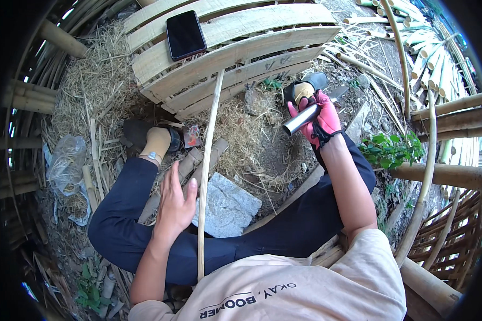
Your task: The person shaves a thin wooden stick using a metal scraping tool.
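Note:
My left hand [174, 206] is bare and open, its fingers stretched out and thumb apart. Close to its right side, a long pale bamboo strip [210, 139] leans from the slatted wooden crate [241, 51] back to my shirt; I see no grip on it. In a pink and black glove, my right hand [319, 119] is closed around a shiny metal tube-shaped handle [301, 120]. Beyond that fist shows a flat grey piece [338, 93], possibly the blade of the same tool. My right foot is partly hidden behind the glove.
A black phone [186, 35] lies on the crate. A grey stone slab [227, 206] sits between my legs, near a small red-and-white packet [192, 136]. Clear plastic [68, 166] lies at left. Cut bamboo tubes [436, 67] are piled far right, beyond bamboo poles [431, 175] and green leaves [393, 150].

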Tool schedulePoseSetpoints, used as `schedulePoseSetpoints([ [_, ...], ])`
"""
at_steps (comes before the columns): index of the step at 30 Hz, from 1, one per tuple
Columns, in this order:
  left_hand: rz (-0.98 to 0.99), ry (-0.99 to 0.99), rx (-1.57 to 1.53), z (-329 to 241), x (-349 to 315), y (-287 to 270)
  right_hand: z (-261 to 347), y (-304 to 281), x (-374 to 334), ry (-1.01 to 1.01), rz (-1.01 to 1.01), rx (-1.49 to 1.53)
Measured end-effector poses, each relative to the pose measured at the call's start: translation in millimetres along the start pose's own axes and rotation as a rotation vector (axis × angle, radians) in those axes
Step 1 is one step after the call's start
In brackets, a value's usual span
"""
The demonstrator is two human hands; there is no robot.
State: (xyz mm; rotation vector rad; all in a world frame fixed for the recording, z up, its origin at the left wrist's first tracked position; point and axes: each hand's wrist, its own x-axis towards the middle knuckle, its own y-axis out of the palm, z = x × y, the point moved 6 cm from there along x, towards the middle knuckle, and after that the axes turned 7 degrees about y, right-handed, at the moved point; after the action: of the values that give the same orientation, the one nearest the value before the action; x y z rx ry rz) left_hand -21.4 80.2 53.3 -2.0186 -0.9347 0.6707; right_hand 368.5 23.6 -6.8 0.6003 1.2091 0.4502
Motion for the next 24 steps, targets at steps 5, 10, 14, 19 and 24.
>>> schedulePoseSetpoints([
  [5,0.217,-0.448,-0.734,23.7,-24.7,78.4,-34.5,8.1,4.2,-0.031,0.026,-0.406],
  [10,0.283,-0.551,-1.055,19.9,-32.6,79.5,-88.4,21.3,-10.7,-0.183,0.161,-1.072],
  [14,0.294,-0.64,-1.228,16.5,-36.8,76.5,-101.6,46.8,-44.1,-0.4,0.252,-1.609],
  [19,0.232,-0.603,-1.247,17.2,-33.8,80.6,-109.4,104.9,-110.4,-1.384,0.549,-2.291],
  [24,0.084,-0.481,-0.94,17.8,-16.1,79.4,-100.8,100.5,-81.5,-0.871,0.252,-2.185],
])
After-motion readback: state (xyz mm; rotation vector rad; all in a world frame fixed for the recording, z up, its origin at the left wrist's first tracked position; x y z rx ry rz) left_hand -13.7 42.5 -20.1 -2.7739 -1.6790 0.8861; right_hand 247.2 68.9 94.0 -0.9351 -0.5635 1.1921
